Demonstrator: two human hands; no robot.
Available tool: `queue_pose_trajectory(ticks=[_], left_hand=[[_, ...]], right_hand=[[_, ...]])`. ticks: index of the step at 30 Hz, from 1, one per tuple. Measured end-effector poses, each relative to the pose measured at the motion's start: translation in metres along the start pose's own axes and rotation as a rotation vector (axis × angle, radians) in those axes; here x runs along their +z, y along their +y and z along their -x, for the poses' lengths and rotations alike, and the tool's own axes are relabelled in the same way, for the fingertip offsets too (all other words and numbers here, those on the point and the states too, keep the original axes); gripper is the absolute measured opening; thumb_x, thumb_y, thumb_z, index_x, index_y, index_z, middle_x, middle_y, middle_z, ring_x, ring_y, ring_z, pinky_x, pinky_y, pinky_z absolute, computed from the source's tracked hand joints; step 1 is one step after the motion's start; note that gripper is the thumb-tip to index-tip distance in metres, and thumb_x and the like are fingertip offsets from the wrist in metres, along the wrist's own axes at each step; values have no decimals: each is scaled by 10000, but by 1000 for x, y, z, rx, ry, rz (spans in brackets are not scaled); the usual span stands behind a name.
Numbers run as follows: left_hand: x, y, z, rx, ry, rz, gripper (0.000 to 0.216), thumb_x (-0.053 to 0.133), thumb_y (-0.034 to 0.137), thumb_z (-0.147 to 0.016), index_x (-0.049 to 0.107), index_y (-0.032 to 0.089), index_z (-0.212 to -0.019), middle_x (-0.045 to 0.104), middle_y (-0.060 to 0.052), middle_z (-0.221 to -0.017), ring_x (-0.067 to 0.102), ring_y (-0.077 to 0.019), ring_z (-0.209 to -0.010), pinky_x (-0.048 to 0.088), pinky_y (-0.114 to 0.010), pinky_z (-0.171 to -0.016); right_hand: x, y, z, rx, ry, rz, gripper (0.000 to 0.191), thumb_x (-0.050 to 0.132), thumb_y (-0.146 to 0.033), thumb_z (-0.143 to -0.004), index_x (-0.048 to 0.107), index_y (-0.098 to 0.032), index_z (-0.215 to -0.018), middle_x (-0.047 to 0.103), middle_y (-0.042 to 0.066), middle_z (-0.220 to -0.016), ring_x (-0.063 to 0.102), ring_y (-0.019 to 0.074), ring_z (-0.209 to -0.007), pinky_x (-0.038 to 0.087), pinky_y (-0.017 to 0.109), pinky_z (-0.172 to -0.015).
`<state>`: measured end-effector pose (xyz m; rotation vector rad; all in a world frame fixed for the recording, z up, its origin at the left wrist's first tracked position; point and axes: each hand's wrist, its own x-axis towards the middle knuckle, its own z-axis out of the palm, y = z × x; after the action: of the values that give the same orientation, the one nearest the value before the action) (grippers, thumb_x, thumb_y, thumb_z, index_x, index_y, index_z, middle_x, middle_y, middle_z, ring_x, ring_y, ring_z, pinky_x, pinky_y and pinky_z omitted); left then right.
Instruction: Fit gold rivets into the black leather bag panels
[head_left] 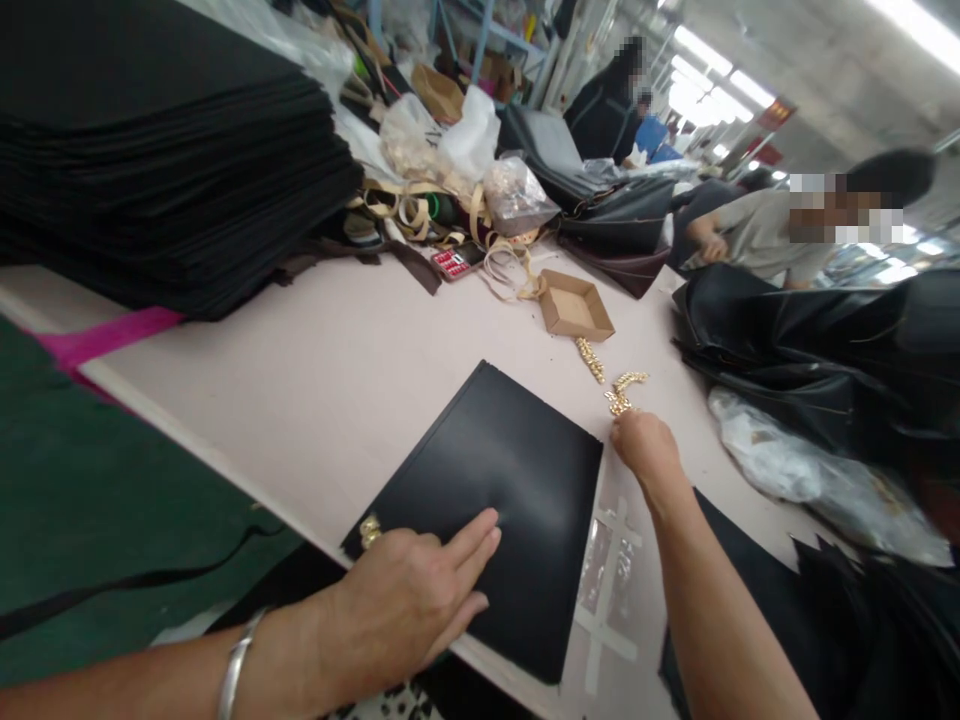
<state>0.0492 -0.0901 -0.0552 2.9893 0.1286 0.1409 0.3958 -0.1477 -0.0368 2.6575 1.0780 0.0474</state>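
Observation:
A flat black rectangular panel (502, 480) lies on the pale table (322, 370) in front of me. My left hand (412, 600) rests on its near edge, fingers stretched flat on the black surface; a small gold metal piece (370, 530) sits on the panel's near left corner beside that hand. My right hand (645, 445) reaches just past the panel's far right corner, fingers curled down onto a cluster of gold metal fittings (622, 392). A short gold chain-like piece (590, 358) lies a little farther out.
A small open cardboard tray (574, 305) stands beyond the fittings. A tall stack of black sheets (165, 160) fills the far left. Black leather bags (817, 350) and plastic wrapping (810, 470) crowd the right. Straps and bagged parts (450, 190) lie at the back. Another person (780, 230) works opposite.

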Motion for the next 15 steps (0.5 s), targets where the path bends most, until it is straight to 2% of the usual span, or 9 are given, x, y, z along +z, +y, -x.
queue_pose_trajectory(ticks=[5, 9, 12, 15], left_hand=[[5, 0, 4, 0, 52, 45, 453, 525, 354, -958, 562, 159, -1365, 530, -95, -1461, 680, -160, -653, 506, -330, -530], [9, 0, 6, 3, 88, 54, 452, 501, 376, -966, 554, 161, -1361, 523, -77, -1471, 669, -153, -652, 483, -331, -518], [10, -1, 7, -1, 124, 44, 450, 487, 383, -970, 556, 152, -1349, 542, -79, -1453, 661, -154, -644, 463, -333, -507], [11, -1, 8, -1, 151, 35, 433, 480, 375, -970, 572, 140, -1322, 581, -82, -1406, 642, -154, -618, 439, -340, -495]], right_hand=[[3, -9, 0, 74, 39, -6, 317, 448, -114, -875, 703, -4, -1028, 706, 290, -974, 707, 371, -942, 515, 423, -786], [4, -5, 8, 76, 91, -94, 354, 416, -173, -909, 666, 23, -1066, 687, 311, -1013, 689, 387, -976, 501, 466, -830], [0, -3, 26, 32, 83, -210, 338, 426, -207, -912, 676, -36, -1062, 709, 259, -1013, 683, 350, -992, 494, 456, -873], [-2, -17, 66, -48, 14, -414, 340, 428, -345, -947, 678, -138, -1049, 741, 130, -927, 710, 242, -841, 547, 354, -763]])
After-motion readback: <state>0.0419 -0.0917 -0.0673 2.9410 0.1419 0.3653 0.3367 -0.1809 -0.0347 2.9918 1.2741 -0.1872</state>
